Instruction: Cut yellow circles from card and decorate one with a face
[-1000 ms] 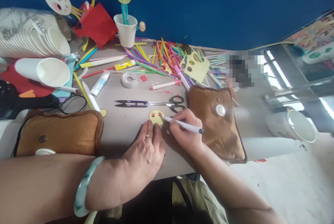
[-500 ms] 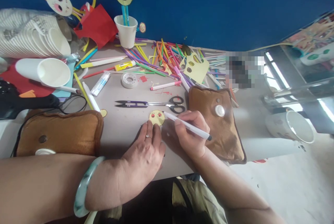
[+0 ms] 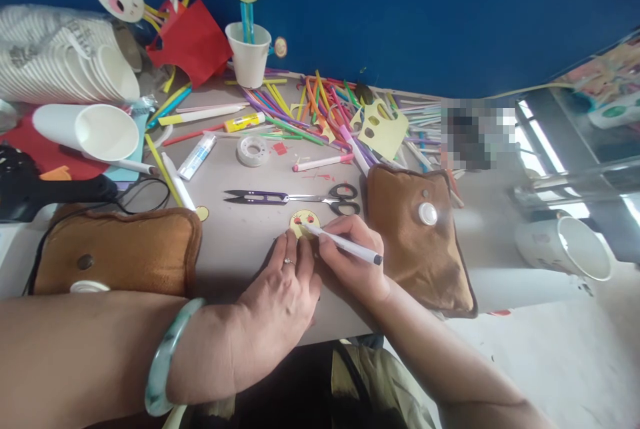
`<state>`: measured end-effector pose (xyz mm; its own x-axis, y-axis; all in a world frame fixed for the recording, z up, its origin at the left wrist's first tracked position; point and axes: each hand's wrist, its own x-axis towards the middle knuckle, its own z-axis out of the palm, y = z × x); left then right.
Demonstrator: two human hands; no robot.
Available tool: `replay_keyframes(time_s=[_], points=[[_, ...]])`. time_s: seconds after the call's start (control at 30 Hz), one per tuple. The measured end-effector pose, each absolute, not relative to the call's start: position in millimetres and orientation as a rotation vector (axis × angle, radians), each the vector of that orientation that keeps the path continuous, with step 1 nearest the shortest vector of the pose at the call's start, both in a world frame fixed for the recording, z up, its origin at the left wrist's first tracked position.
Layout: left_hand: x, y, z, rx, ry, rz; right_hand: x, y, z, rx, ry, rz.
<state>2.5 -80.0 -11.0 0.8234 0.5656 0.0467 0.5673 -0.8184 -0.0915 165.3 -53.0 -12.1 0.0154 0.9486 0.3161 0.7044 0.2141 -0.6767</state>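
A small round yellow paper face (image 3: 297, 227) with two red eyes lies flat on the grey table (image 3: 240, 236). The fingertips of my left hand (image 3: 280, 302) press on its lower edge, with the fingers stretched out. My right hand (image 3: 354, 256) is closed around a white marker with a dark end (image 3: 350, 248). The marker's tip is over the face, near the left eye. Just behind the face lie scissors (image 3: 340, 201) and thread snips (image 3: 257, 197).
Brown cushion-like pouches lie at left (image 3: 120, 252) and right (image 3: 417, 236). Behind are a tape roll (image 3: 253, 150), a glue stick (image 3: 197, 156), coloured sticks, paper cups (image 3: 107, 132) and a cup with a paper figure (image 3: 249, 59). A white mug (image 3: 563, 246) stands far right.
My right hand has moved left, bringing the marker tip from beside the face's right edge to over the face. My left hand still presses on the paper. The whole view has shifted slightly.
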Motion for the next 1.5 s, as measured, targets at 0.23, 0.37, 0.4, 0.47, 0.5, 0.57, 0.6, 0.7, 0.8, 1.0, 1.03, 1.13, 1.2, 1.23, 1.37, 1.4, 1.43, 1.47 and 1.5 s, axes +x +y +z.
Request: replay_keyframes(time_s=[0.23, 0.37, 0.4, 0.47, 0.5, 0.57, 0.6, 0.7, 0.8, 1.0, 1.03, 1.13, 1.2, 1.23, 1.37, 1.4, 1.43, 1.47, 1.5], points=[[4, -80, -5, -2.963, -0.917, 0.027, 165, -56, -7, -1.436, -1.792, 0.35], [5, -80, -4, -3.024, -0.974, 0.072, 165, -58, -6, -1.371, -1.808, 0.355], [5, -80, -4, -3.046, -0.98, 0.083, 165, -59, -6, -1.372, -1.809, 0.362], [5, -79, -3, -3.067, -0.987, 0.095, 165, -59, -7, -1.371, -1.808, 0.38], [5, -79, -2, -3.062, -0.99, 0.094, 166, -59, -7, -1.371, -1.806, 0.383], [5, -79, 1, -3.03, -0.993, 0.084, 166, -59, -7, -1.372, -1.809, 0.374], [5, -80, 3, -3.011, -0.993, 0.08, 166, -59, -7, -1.375, -1.811, 0.366], [4, -80, 3, -2.975, -0.97, 0.068, 166, -57, -8, -1.397, -1.812, 0.367], [3, -82, -4, -2.956, -0.926, 0.01, 165, -55, -9, -1.42, -1.812, 0.399], [3, -81, -13, -2.935, -0.904, -0.003, 164, -54, -11, -1.414, -1.816, 0.43], [3, -81, -12, -2.935, -0.902, 0.018, 164, -54, -11, -1.413, -1.816, 0.435], [3, -80, -10, -2.955, -0.89, 0.066, 164, -54, -11, -1.414, -1.823, 0.445], [3, -80, -9, -2.969, -0.886, 0.079, 164, -54, -12, -1.411, -1.828, 0.443], [3, -80, -9, -2.971, -0.888, 0.079, 164, -54, -12, -1.412, -1.83, 0.442], [2, -80, -12, -2.951, -0.909, 0.04, 165, -54, -13, -1.417, -1.837, 0.457], [2, -81, -12, -2.947, -0.913, 0.027, 164, -54, -13, -1.415, -1.838, 0.463], [1, -81, -13, -2.945, -0.916, 0.016, 164, -54, -13, -1.413, -1.839, 0.466], [1, -82, -14, -2.944, -0.92, 0.008, 164, -54, -13, -1.412, -1.839, 0.466], [2, -83, -14, -2.944, -0.921, 0.001, 164, -54, -13, -1.411, -1.839, 0.464]])
